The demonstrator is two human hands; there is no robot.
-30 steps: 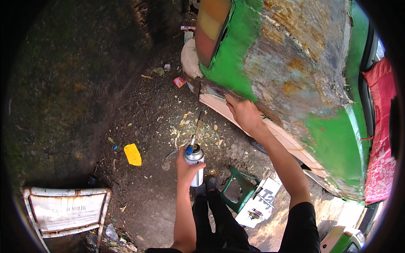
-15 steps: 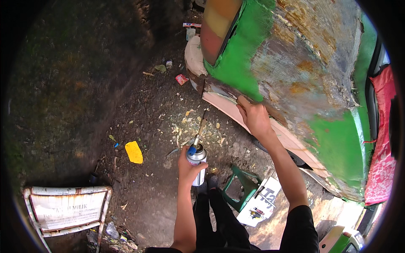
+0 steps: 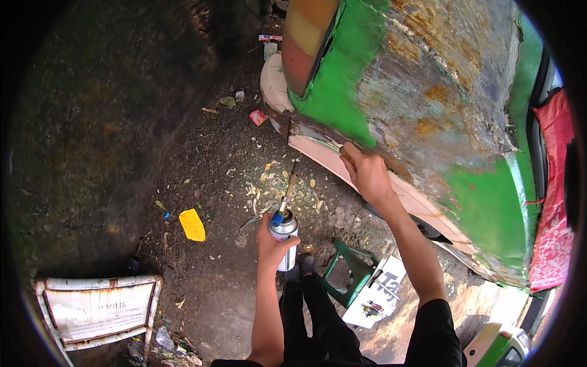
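My left hand (image 3: 274, 245) is wrapped round a white and silver gas canister (image 3: 287, 260). A blow torch head (image 3: 285, 203) with a blue knob sits on its top, its metal nozzle tilted toward the vehicle's lower edge. My right hand (image 3: 369, 176) is closed at the lower edge of the vehicle body (image 3: 422, 92), just below a patch of green paint (image 3: 335, 104). What its fingers hold is mostly hidden. Bare, rust-stained metal spreads beyond this hand, and a pale pink sill strip (image 3: 324, 158) runs beneath it.
Paint flakes (image 3: 269, 186) litter the dirt under the torch. A green plastic stool (image 3: 342, 275) stands near my feet, beside a white board (image 3: 380, 300) with small tools on it. A yellow piece (image 3: 192, 225) lies at left. A rusty-framed sign (image 3: 98, 309) stands at lower left.
The view has shifted slightly, so the vehicle appears a little farther left. Both hands keep nearly the same place and grip.
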